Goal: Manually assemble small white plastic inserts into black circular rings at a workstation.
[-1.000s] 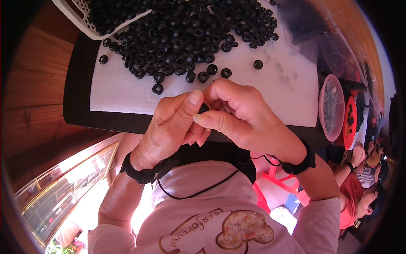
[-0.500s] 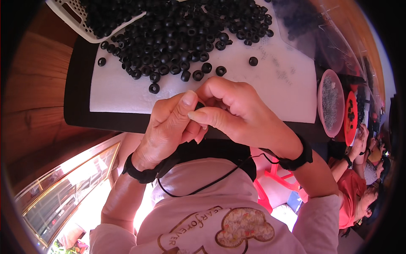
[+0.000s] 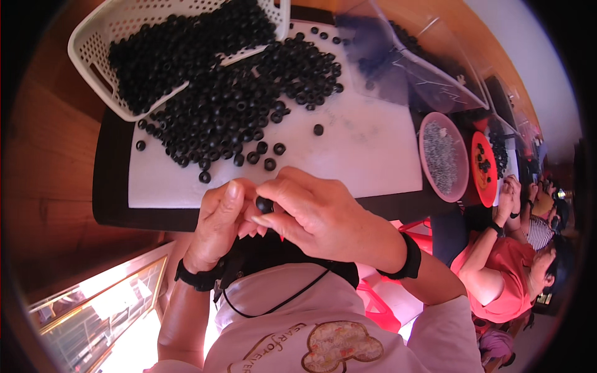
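In front of my body, between thumb and forefinger, my right hand (image 3: 317, 214) pinches a small round black bead-like ring (image 3: 264, 204). My left hand (image 3: 217, 219) is right beside it, closed, with the thumb raised and the fingers curled under my right fingertips. Whatever sits in my left fingers, if anything, is hidden. Beyond my hands lies a large heap of similar black rings (image 3: 227, 118), with a few loose ones scattered at its near edge. Their holes show on several of them.
A white perforated basket (image 3: 87, 46) of black rings tips toward the heap on a white sheet (image 3: 373, 168). At right stand a clear plastic bin (image 3: 429, 74), a pink bowl (image 3: 460, 165) of small grey pieces and an orange dish (image 3: 479, 189). A person in red (image 3: 491, 280) sits beyond.
The view has shifted, showing more of the basket and bins. My hands sit lower and further left in the picture, slightly apart, and the black ring shows more fully in my right fingers.
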A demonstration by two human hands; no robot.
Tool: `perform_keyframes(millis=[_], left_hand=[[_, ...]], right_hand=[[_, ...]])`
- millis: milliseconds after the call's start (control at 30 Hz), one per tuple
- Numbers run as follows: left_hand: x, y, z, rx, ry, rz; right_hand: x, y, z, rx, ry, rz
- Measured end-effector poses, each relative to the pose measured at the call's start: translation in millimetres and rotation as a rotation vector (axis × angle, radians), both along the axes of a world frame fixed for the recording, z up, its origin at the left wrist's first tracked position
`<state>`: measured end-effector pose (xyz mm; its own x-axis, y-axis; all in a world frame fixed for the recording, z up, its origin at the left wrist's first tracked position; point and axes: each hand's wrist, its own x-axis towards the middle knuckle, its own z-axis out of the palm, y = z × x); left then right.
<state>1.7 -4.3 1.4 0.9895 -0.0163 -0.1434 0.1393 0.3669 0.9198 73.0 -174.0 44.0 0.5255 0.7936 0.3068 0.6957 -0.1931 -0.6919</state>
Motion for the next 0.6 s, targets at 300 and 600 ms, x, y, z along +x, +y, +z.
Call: perform_keyframes(millis=[300,600], left_hand=[[-0.3,2.2,-4.9,0.076,-0.124,-0.066],[1.4,-2.3,-1.3,0.122,-0.125,-0.107]], right_hand=[[83.6,-82.8,104.6,0.065,0.180,-0.573],[145.2,-133.4,112.2,0.172,-0.082,-0.703]])
